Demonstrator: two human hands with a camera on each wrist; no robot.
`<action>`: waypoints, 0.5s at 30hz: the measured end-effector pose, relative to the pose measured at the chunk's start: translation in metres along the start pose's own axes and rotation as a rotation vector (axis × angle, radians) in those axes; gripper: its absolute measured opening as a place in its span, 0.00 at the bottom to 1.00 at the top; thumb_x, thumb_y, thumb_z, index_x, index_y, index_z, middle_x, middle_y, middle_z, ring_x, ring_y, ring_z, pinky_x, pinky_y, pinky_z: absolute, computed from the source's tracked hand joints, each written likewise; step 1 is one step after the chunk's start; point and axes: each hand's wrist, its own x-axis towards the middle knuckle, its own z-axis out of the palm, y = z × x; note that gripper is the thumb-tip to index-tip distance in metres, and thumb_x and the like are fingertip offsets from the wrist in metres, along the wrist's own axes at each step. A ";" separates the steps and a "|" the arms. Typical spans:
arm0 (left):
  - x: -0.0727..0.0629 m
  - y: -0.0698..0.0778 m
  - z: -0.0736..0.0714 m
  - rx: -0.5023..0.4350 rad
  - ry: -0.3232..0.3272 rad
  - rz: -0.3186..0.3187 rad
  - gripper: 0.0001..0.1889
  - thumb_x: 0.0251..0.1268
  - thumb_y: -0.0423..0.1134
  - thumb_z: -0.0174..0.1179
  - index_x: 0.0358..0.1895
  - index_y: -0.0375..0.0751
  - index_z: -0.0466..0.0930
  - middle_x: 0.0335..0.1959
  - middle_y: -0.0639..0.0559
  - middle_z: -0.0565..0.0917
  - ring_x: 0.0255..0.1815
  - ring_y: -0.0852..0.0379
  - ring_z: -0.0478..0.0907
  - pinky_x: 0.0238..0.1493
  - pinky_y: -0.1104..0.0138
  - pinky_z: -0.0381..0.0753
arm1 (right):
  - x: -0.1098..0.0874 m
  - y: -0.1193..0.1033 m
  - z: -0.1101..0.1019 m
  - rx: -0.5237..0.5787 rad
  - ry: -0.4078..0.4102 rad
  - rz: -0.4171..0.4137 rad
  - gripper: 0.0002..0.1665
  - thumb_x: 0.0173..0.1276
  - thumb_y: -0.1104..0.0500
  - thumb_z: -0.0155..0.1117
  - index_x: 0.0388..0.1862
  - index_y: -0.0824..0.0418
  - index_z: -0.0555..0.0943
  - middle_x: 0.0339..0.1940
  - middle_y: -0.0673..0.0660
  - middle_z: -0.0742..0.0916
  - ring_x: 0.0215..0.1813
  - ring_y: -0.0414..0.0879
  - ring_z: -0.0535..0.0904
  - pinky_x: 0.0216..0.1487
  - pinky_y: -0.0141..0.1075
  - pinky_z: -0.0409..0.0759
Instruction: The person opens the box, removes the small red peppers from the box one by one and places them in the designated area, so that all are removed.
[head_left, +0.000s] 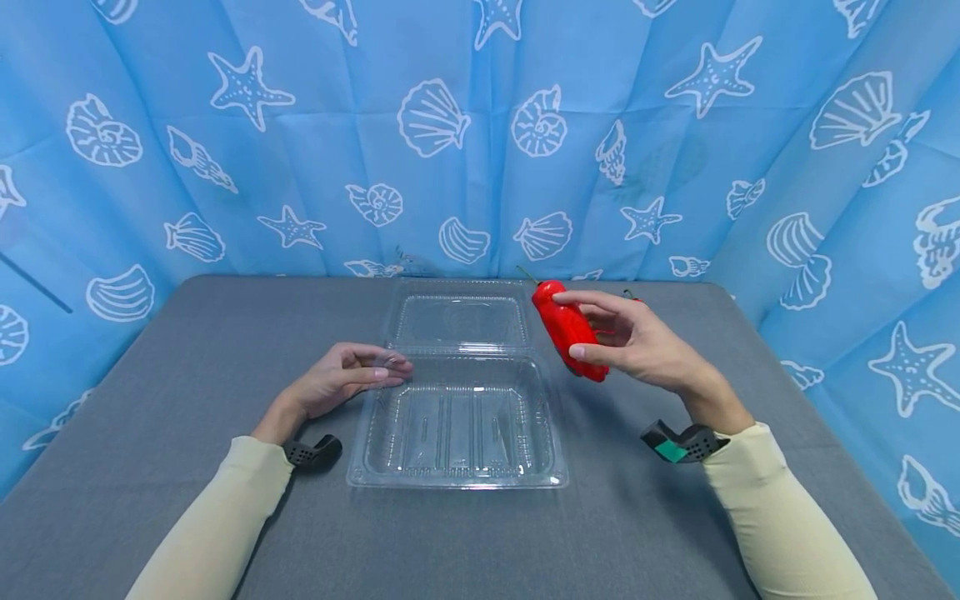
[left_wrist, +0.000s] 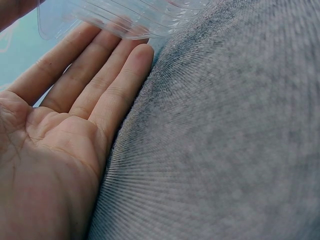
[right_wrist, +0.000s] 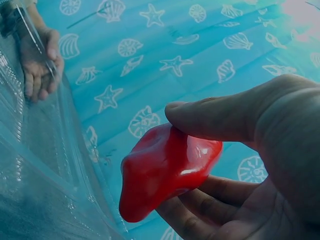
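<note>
A red pepper (head_left: 564,323) with a thin green stem is held above the table by my right hand (head_left: 637,337), thumb on one side and fingers on the other. Its lumpy lower end (right_wrist: 150,172) faces the camera in the right wrist view. To its left lies a clear plastic clamshell container (head_left: 557,477), its lid (head_left: 461,321) folded back flat behind the base. My left hand (head_left: 348,379) rests by the base's left wall, and its straight fingers (left_wrist: 117,95) reach behind the clear plastic in the left wrist view.
Behind my right hand, a green stem and a bit of red from another pepper (head_left: 636,297) show. A grey cloth covers the table (head_left: 225,333). A blue curtain (head_left: 322,150) with white shells and starfish hangs along the table's back edge and sides.
</note>
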 end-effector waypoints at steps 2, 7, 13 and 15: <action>0.000 0.000 0.000 0.003 -0.001 0.000 0.21 0.71 0.24 0.56 0.63 0.15 0.70 0.60 0.30 0.80 0.64 0.40 0.78 0.67 0.52 0.75 | 0.000 0.001 -0.002 0.003 0.009 0.010 0.37 0.67 0.69 0.68 0.74 0.58 0.70 0.65 0.64 0.77 0.59 0.64 0.76 0.51 0.42 0.87; 0.000 -0.001 -0.001 0.012 0.001 -0.003 0.20 0.71 0.24 0.55 0.62 0.16 0.71 0.60 0.31 0.80 0.64 0.41 0.78 0.67 0.53 0.75 | -0.001 0.002 -0.008 0.016 0.025 0.015 0.37 0.68 0.69 0.67 0.75 0.57 0.70 0.65 0.64 0.77 0.59 0.63 0.78 0.52 0.42 0.87; 0.000 -0.001 -0.001 0.007 0.002 -0.007 0.20 0.71 0.24 0.56 0.63 0.17 0.72 0.60 0.32 0.81 0.64 0.41 0.78 0.67 0.53 0.75 | -0.003 0.003 -0.014 0.024 0.043 0.047 0.37 0.69 0.67 0.67 0.75 0.55 0.69 0.64 0.64 0.78 0.60 0.62 0.78 0.50 0.44 0.88; 0.000 -0.002 -0.002 0.009 -0.002 -0.004 0.20 0.71 0.24 0.56 0.63 0.17 0.71 0.61 0.31 0.80 0.64 0.41 0.78 0.67 0.53 0.75 | -0.004 0.003 -0.016 0.024 0.050 0.057 0.37 0.68 0.67 0.67 0.75 0.56 0.69 0.65 0.64 0.77 0.60 0.61 0.77 0.50 0.44 0.88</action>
